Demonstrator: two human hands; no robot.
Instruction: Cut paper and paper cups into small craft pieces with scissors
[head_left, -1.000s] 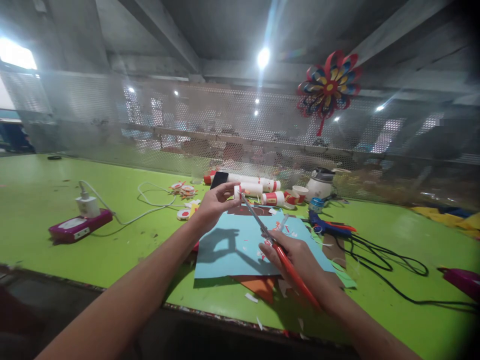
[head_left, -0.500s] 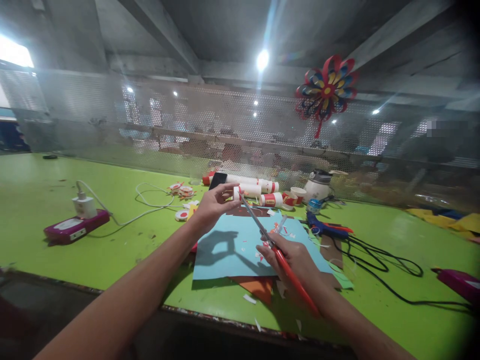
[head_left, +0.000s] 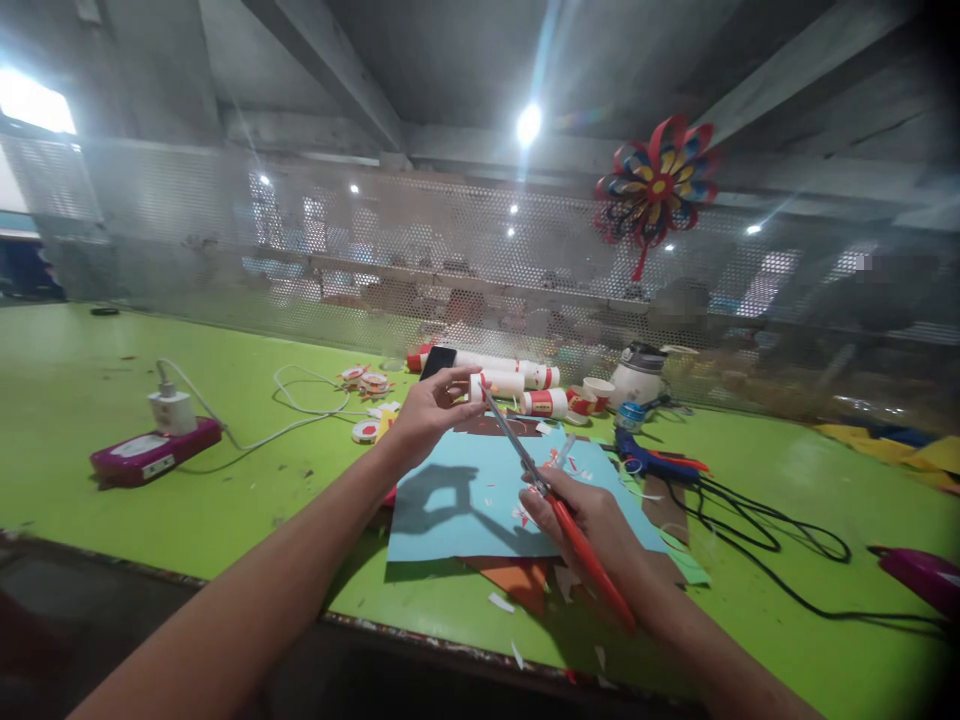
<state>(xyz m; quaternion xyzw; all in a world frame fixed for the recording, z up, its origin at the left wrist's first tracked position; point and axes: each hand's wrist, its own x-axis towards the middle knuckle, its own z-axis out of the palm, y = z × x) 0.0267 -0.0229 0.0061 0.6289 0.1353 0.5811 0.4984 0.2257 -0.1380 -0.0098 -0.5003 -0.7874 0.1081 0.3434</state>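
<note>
At the near edge of a green worktable (head_left: pixel 225 520), I see one person's two bare hands held up over a light-blue sheet (head_left: pixel 442 545). Left hand (head_left: pixel 427 415): partly closed, fingers bent, thumb set apart below them; the fingertips pinch a short white-and-red cup piece (head_left: pixel 475 390), held above the sheet's far edge. Right hand (head_left: pixel 592 505): fingers curled around the red handles of a pair of scissors (head_left: pixel 585 550). Blades nearly together, pointing away and to the left, tips right at the cup piece; from where I stand, cannot tell whether they bite into it. Shadow of the left hand falls on the sheet, small red and white scraps to the right of it.

Labels: a paper cup (head_left: pixel 544 403) lies on its side beyond the sheet, red band, gold patch with dark marks, too small to read. More red-printed cups (head_left: pixel 580 400) just right of it, print blurred. White charger (head_left: pixel 172 410) on a purple power strip (head_left: pixel 154 460), far left, bears faint marks, illegible. Blue glue gun (head_left: pixel 664 463) to the right of the sheet, black cable (head_left: pixel 787 590) trailing off rightward
</note>
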